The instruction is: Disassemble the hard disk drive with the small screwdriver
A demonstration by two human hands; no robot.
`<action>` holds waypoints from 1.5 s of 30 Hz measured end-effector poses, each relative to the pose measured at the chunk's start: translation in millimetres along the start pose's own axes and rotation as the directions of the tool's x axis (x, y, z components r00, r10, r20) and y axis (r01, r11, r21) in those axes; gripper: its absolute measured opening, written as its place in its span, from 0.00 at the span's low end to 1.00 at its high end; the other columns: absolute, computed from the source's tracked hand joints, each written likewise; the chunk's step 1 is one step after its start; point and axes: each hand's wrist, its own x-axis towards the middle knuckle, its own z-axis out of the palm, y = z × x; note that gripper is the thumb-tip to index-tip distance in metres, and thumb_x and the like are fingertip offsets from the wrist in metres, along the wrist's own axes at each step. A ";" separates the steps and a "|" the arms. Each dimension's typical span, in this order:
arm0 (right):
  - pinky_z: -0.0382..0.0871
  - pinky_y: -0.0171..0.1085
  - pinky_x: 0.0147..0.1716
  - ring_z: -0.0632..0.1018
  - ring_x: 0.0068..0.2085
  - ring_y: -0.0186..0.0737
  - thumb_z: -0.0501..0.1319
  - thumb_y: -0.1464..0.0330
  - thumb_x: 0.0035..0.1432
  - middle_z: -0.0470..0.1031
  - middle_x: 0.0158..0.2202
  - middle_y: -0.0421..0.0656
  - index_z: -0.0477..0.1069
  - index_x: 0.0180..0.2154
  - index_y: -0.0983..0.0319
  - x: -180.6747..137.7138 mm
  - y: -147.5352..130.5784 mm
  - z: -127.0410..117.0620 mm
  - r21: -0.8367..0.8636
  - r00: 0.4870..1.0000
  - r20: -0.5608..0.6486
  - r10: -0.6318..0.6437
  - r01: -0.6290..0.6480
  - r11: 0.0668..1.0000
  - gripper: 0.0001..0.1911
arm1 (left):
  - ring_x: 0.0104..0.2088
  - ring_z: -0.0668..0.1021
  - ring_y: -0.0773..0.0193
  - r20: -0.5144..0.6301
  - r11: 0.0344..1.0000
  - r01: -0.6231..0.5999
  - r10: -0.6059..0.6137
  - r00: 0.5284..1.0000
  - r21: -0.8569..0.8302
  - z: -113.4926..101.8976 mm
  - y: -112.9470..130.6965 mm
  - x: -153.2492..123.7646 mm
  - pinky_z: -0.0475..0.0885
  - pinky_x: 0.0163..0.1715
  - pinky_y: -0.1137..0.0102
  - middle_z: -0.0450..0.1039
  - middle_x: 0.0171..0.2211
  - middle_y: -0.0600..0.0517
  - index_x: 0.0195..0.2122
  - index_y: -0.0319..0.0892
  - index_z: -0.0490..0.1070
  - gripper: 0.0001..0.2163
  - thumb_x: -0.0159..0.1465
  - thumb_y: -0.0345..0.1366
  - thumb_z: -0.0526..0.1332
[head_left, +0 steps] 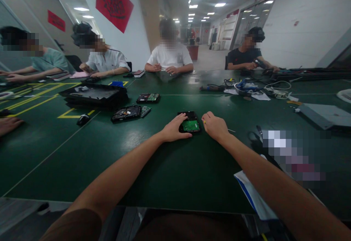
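From my remote seat I watch the left hand (174,129) rest against the left side of a hard drive (191,125), its fingers spread: the thumb lies along the near edge, the others reach over the far left part. The drive lies flat on the green desk (164,171), straight ahead of me between both hands, its green circuit board facing up. My right hand (215,125) is just beside the drive's right edge, its fingers pinching a slim tool (231,130); yellow shows at the fingertips and a thin metal shaft sticks out behind. I cannot tell what its tip is. Farther left lie a second hard drive (148,97), an opened hard drive (126,113) and a loose circuit board (146,111) next to it.
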 end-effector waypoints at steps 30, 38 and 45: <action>0.71 0.40 0.38 0.80 0.44 0.47 0.49 0.65 0.75 0.74 0.52 0.53 0.73 0.51 0.62 6.5 14.9 9.7 0.057 0.993 0.118 0.029 -0.035 0.998 0.16 | 0.75 0.57 0.50 -0.044 0.999 -0.033 0.034 0.998 0.036 0.4 5.2 -4.5 0.54 0.74 0.54 0.56 0.74 0.42 0.70 0.40 0.63 0.39 0.66 0.62 0.59; 0.69 0.38 0.38 0.80 0.43 0.45 0.49 0.64 0.75 0.74 0.53 0.51 0.74 0.52 0.60 6.3 15.4 12.5 0.060 0.993 0.113 0.029 -0.035 0.998 0.17 | 0.75 0.56 0.50 -0.042 0.998 -0.027 0.029 0.999 0.048 3.9 3.5 -4.8 0.53 0.74 0.55 0.54 0.74 0.41 0.70 0.40 0.61 0.40 0.65 0.62 0.60; 0.69 0.38 0.36 0.79 0.43 0.45 0.50 0.64 0.75 0.74 0.52 0.50 0.74 0.51 0.61 8.4 18.3 16.4 0.088 0.995 0.096 0.007 -0.015 0.996 0.16 | 0.75 0.54 0.52 -0.030 0.998 -0.022 0.024 0.999 0.061 3.7 4.3 -3.8 0.53 0.74 0.55 0.54 0.74 0.42 0.70 0.40 0.62 0.39 0.66 0.63 0.57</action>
